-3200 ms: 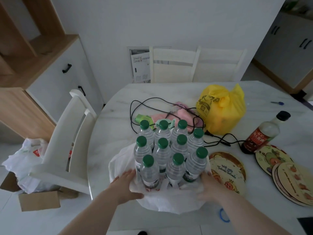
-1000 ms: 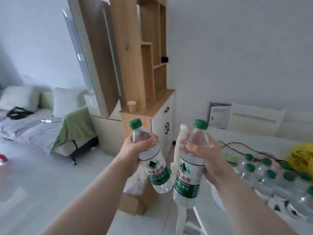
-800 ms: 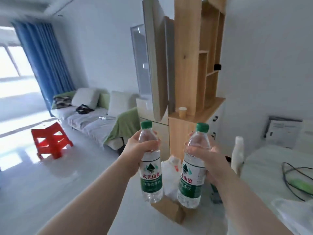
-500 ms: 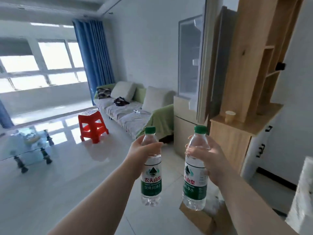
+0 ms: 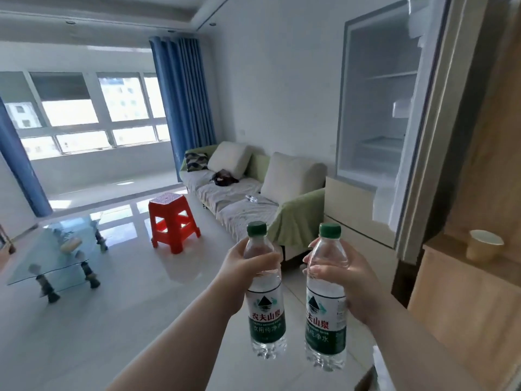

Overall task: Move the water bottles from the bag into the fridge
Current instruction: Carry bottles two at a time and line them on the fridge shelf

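Plastic, thin and clear, green caps on, and both look full, so these water bottles probably have decent heft, and the walls would dent if squeezed hard. Not fragile though, and the caps look screwed down. The person's left hand (image 5: 242, 273) is wrapped around the shoulder of the left bottle (image 5: 265, 306), fingers curled just under the neck. The right hand (image 5: 346, 280) grips the right bottle (image 5: 325, 314) the same way, above the label. Sensible spot imo: the taper up there gives the fingers something to hook, while the glossy label lower down could be slick. Both bottles hang upright out in front, close together but not touching, nowhere near a shelf yet. The bag isn't in view.

The fridge (image 5: 375, 122) stands ahead on the right with its upper compartment open and pale shelves showing. Between the person and it is shiny white tile floor (image 5: 112, 320), which might be slippery. Room-wise: a green-draped sofa (image 5: 239, 198) against the wall, a red plastic stool (image 5: 172, 218), a glass coffee table (image 5: 56, 258), blue curtains (image 5: 180, 103) by the big windows, and a wooden cabinet (image 5: 465, 306) with a paper cup (image 5: 483, 245) on it.
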